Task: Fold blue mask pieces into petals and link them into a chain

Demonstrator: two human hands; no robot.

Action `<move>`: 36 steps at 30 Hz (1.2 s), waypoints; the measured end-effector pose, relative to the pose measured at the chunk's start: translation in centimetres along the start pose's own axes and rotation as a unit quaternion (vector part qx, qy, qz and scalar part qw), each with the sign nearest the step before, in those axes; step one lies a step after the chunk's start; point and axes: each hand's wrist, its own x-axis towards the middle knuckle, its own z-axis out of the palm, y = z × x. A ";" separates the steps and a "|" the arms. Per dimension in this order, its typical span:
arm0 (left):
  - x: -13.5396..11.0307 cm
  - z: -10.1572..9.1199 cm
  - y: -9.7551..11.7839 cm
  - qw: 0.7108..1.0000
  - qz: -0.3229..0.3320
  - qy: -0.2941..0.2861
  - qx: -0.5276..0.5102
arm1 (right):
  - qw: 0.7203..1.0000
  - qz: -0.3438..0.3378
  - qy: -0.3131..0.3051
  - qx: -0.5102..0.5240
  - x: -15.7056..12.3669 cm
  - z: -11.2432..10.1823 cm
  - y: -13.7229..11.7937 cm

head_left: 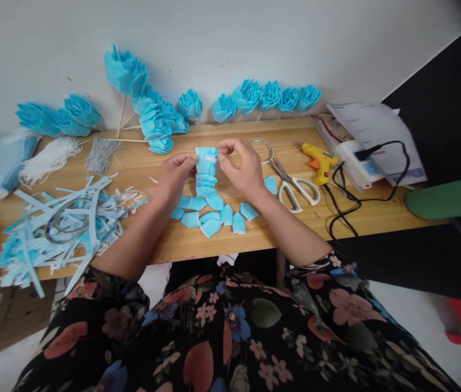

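Both my hands hold up a strip of overlapping light-blue petal pieces (206, 171) over the wooden table (255, 239). My left hand (175, 175) pinches its left top edge. My right hand (242, 166) pinches the right top edge, fingers closed. The strip hangs down toward several loose blue petal pieces (210, 216) lying on the table just below it.
White-handled scissors (296, 185) and a yellow glue gun (320, 160) with its black cable lie to the right. Blue paper flowers (267, 97) line the wall. A pile of blue scraps (62, 223) covers the left side. A tape ring (262, 149) sits behind my right hand.
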 end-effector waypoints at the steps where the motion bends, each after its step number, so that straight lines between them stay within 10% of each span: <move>1: 0.0 0.0 -0.1 1.000 0.004 0.001 0.010 | 0.999 -0.015 -0.001 -0.040 -0.1 -0.1 -0.4; 36: -0.4 0.3 1.1 0.998 -0.031 -0.059 -0.006 | 0.990 -0.053 -0.068 -0.113 -0.4 0.1 -0.6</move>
